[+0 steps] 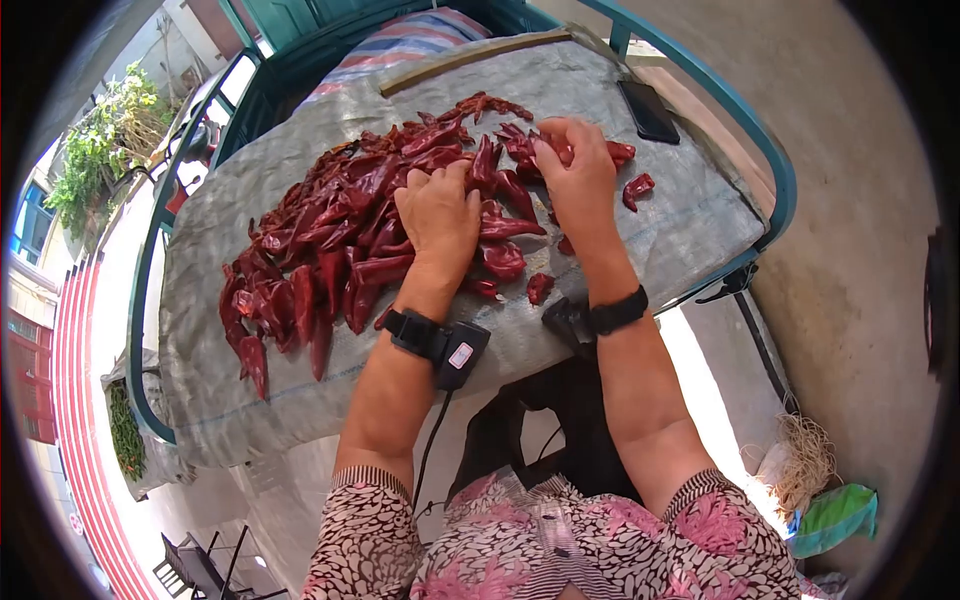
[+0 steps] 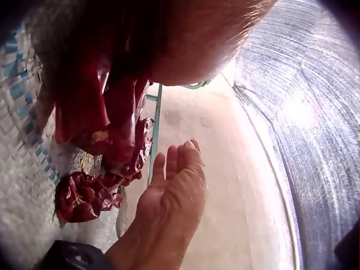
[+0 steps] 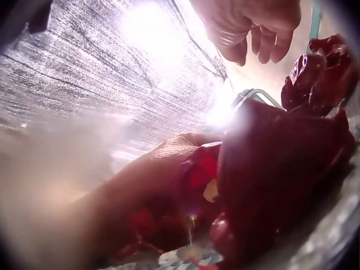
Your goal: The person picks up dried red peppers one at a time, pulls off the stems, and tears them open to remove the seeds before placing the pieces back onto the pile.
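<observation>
Dark red dried peppers (image 1: 375, 200) lie heaped on a grey woven sheet (image 1: 230, 190). Over the right part of the heap is the left hand (image 1: 440, 215), fingers bent loosely; the right wrist view shows this left hand (image 3: 256, 22) with fingers drooping and no pepper visible in them. The right hand (image 1: 580, 180) is among scattered peppers farther right, with red pepper showing between thumb and fingers. In the left wrist view, the right hand (image 2: 174, 197) has its fingers loosely extended, beside peppers (image 2: 84, 197). A large pepper (image 3: 275, 180) partly hides it in the right wrist view.
A black phone (image 1: 648, 111) lies at the sheet's right side, and a wooden strip (image 1: 475, 62) along the back. Green metal rails (image 1: 740, 110) surround the cart bed. A striped bag (image 1: 395, 45) is behind the sheet. Single pepper pieces (image 1: 540, 289) lie near the front edge.
</observation>
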### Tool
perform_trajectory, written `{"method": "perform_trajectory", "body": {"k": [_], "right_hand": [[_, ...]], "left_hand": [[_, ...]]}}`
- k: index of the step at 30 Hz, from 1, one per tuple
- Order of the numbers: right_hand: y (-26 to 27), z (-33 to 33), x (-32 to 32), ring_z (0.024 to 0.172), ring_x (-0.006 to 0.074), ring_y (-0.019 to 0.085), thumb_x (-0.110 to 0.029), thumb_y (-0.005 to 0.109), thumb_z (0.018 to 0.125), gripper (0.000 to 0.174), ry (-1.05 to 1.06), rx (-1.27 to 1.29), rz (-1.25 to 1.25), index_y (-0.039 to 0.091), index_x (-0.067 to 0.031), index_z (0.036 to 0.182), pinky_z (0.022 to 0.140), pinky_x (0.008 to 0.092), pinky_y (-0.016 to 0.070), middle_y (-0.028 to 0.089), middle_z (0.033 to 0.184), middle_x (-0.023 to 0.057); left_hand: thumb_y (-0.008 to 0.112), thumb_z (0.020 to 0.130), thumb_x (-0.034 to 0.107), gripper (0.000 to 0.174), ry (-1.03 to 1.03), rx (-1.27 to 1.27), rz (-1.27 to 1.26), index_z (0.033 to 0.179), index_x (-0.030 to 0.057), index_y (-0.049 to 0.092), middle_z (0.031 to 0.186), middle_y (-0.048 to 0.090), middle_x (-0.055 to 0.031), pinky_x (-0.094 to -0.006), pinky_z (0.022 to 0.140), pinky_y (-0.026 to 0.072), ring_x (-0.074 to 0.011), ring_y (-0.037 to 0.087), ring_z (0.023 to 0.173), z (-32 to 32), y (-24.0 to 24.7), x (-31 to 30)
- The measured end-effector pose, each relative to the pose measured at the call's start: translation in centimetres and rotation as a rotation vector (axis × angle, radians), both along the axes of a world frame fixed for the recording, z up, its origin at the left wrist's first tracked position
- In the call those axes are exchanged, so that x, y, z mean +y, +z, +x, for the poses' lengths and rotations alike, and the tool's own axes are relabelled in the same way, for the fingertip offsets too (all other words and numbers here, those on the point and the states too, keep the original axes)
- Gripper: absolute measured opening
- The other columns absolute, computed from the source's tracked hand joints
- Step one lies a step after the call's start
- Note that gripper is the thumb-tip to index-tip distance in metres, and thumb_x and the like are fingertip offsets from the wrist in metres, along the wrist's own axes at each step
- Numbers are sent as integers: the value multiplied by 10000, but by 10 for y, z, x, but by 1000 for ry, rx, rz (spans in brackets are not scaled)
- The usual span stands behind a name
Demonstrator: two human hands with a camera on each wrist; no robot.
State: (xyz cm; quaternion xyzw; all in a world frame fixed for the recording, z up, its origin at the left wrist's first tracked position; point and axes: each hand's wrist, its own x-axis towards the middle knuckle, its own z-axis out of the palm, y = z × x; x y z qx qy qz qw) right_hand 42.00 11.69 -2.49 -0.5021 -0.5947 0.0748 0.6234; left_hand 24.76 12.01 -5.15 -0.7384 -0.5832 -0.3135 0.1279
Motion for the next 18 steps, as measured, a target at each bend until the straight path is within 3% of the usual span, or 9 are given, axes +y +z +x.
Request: {"method": "perform_trajectory", "body": {"k": [4, 5, 10, 15, 18], "right_hand": [[-4, -4, -1, 1038, 343, 602, -118, 691, 839, 199, 28, -238, -4, 712, -80, 1033, 939, 440, 478, 670, 1045, 136], [-4, -6, -2, 1035, 343, 601, -126, 692, 841, 197, 13, -267, -21, 713, -84, 1032, 942, 444, 473, 676, 1033, 133], [-1, -5, -8, 1036, 345, 600, -163, 702, 840, 202, 19, -404, -123, 719, -93, 1028, 942, 455, 468, 695, 1012, 124], [19, 0, -14, 1046, 347, 601, -210, 714, 839, 231, 34, -556, -249, 720, -100, 1042, 937, 462, 475, 703, 1027, 114], [23, 0, -9, 1058, 343, 605, -214, 712, 844, 221, 47, -611, -235, 721, -104, 1036, 930, 467, 490, 706, 1031, 111]], "left_hand": [[731, 817, 193, 362, -131, 62, 165, 1176, 242, 718, 924, 710, 51, -384, 764, 382, -194, 579, 894, 0, -2, -2], [724, 821, 189, 270, -154, 74, 225, 1081, 251, 760, 890, 708, 51, -383, 753, 377, -186, 568, 868, 0, -8, 2], [752, 810, 205, 82, -130, -13, 109, 891, 200, 768, 859, 701, 18, -391, 763, 386, -213, 574, 876, -1, -4, -1], [777, 799, 163, 123, -125, -276, 165, 833, 123, 666, 862, 651, -42, -424, 781, 411, -273, 573, 882, 2, 2, -6], [751, 826, 122, 171, -44, -386, 223, 870, 88, 590, 887, 597, -81, -443, 780, 422, -302, 570, 889, 2, 6, -6]]}}
